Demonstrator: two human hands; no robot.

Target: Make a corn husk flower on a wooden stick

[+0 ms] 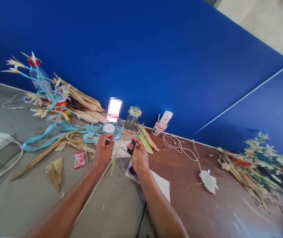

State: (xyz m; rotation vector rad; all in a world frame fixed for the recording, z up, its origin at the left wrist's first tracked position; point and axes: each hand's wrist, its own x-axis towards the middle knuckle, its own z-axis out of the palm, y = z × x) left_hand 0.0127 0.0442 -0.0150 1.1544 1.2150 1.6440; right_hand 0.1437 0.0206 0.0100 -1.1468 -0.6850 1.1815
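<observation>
My right hand (138, 155) is closed on a pair of black-handled scissors (135, 138), blades pointing up and away. My left hand (104, 148) pinches the end of a light blue ribbon (91, 134) that trails from a ribbon roll (109, 128) just behind it. A long thin stick with a green-yellow leaf strip (114, 158) lies under my left wrist, running toward me. White paper sheets (161, 185) lie beneath my right hand.
Dried husk leaves (84, 99) and a ribbon-wrapped plastic bottle (41, 81) stand at the back left. A glass jar (132, 117), a paper cup (159, 127), a white cable (181, 145) and a husk flower bunch (257, 165) lie along the blue partition (156, 59). A folded husk (55, 170) and red packet (80, 159) sit left.
</observation>
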